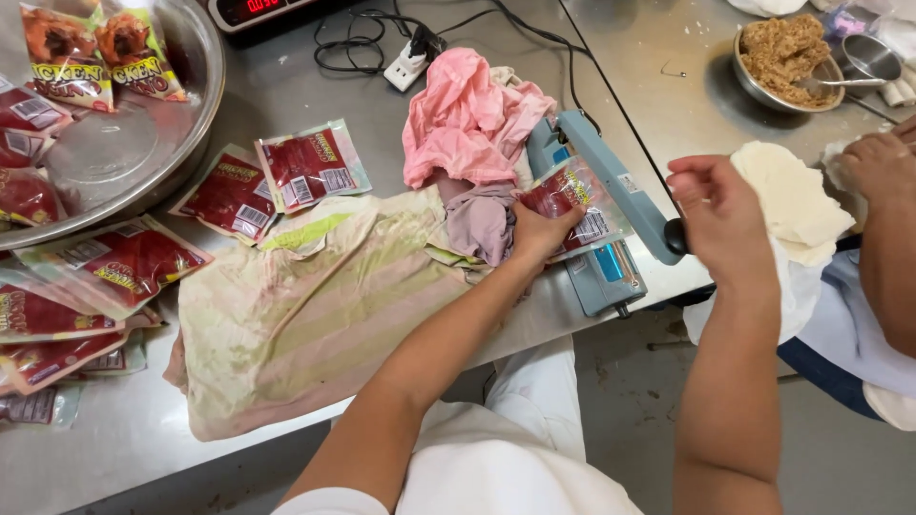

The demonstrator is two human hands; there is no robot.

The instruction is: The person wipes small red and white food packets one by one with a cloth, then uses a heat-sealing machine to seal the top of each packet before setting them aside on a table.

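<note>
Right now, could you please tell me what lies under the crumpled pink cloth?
The pink cloth lies over a mauve rag and the blue heat sealer's rear end. Whatever else sits beneath is covered.

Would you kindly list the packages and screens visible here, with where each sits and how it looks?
Pouch in left hand: clear and red, lying in the blue sealer.
Two pouches: flat, red, beside the striped cloth.
Pouch pile: red, at the table's left edge.
Bowl pouches: yellow-banded, in the steel bowl.
Scale display: red digits, top.
</note>
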